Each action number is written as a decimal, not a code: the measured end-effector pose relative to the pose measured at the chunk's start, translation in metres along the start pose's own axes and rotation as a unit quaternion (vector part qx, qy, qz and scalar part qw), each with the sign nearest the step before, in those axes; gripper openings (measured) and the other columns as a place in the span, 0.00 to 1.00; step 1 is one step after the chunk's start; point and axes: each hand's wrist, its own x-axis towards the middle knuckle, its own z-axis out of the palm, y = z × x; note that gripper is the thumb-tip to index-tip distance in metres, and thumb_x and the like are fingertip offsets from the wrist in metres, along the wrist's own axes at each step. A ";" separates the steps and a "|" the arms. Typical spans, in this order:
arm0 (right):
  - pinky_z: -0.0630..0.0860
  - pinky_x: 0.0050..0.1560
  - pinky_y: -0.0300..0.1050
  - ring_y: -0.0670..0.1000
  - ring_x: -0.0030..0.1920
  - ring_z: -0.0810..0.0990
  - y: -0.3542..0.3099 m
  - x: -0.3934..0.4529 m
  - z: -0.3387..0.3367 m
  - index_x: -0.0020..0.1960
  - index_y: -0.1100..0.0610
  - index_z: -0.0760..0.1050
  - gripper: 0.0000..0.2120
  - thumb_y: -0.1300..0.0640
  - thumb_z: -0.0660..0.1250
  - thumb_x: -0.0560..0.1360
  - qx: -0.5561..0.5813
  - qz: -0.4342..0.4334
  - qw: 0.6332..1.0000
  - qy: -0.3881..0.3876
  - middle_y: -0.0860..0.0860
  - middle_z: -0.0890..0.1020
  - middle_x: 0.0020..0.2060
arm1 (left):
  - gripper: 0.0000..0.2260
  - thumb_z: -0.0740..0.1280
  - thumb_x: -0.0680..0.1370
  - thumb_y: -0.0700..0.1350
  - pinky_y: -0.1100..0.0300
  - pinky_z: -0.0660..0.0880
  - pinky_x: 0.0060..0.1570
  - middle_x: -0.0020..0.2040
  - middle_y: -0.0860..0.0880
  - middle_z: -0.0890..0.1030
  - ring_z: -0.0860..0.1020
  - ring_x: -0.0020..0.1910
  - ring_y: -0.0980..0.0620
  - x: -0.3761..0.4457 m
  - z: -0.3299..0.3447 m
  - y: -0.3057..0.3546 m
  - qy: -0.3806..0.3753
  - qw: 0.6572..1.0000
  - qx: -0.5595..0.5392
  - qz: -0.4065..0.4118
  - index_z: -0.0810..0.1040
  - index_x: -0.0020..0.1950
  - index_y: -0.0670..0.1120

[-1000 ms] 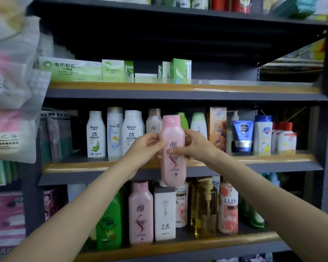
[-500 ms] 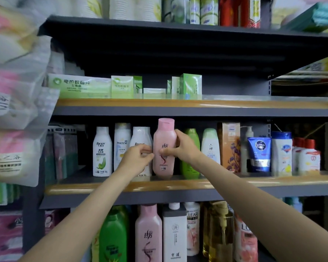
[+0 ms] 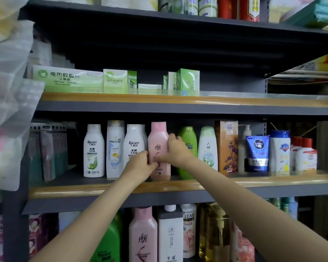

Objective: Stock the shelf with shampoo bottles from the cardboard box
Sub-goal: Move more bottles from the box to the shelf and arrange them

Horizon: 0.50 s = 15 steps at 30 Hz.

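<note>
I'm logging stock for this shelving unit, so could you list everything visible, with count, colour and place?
Pink bottle: one, pink, middle shelf, held upright by both hands.
Racien bottles: two, white, middle shelf left.
Pantene bottle: one, white, between the Racien bottles.
Green bottle: one, green, right of the pink bottle.
Nivea tube: one, blue, middle shelf right.
Green boxes: several, green, upper shelf.
Lower pink bottle: one, pink, bottom shelf.
Left hand: one, on the pink bottle's left.
Right hand: one, on its right.
</note>
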 end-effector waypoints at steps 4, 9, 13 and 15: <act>0.74 0.44 0.48 0.58 0.48 0.78 0.007 -0.006 0.007 0.53 0.60 0.60 0.25 0.55 0.74 0.68 0.006 0.032 0.999 -0.029 0.59 0.75 0.52 | 0.15 0.66 0.75 0.46 0.51 0.75 0.55 0.54 0.43 0.80 0.78 0.52 0.45 0.002 0.004 -0.001 -0.005 0.999 0.041 0.001 0.73 0.59 0.41; 0.68 0.27 0.39 0.55 0.35 0.76 0.012 -0.011 0.015 0.49 0.59 0.57 0.24 0.58 0.74 0.68 0.028 0.043 0.999 -0.014 0.56 0.75 0.45 | 0.16 0.67 0.74 0.45 0.49 0.75 0.55 0.55 0.43 0.79 0.78 0.53 0.44 0.005 0.012 -0.006 -0.015 0.998 0.055 -0.007 0.72 0.59 0.41; 0.73 0.44 0.48 0.61 0.51 0.80 0.010 -0.009 0.015 0.49 0.59 0.57 0.25 0.57 0.74 0.68 0.018 0.054 0.998 -0.015 0.61 0.78 0.54 | 0.15 0.67 0.74 0.45 0.48 0.74 0.55 0.54 0.41 0.79 0.77 0.54 0.42 0.007 0.014 -0.005 -0.005 0.996 0.086 -0.003 0.72 0.57 0.39; 0.73 0.49 0.50 0.61 0.56 0.78 0.009 -0.011 0.014 0.50 0.59 0.58 0.25 0.57 0.74 0.69 0.015 0.058 0.998 -0.018 0.62 0.77 0.56 | 0.15 0.67 0.74 0.44 0.50 0.74 0.53 0.54 0.40 0.78 0.76 0.54 0.42 0.006 0.015 -0.003 0.003 0.995 0.104 -0.003 0.71 0.57 0.39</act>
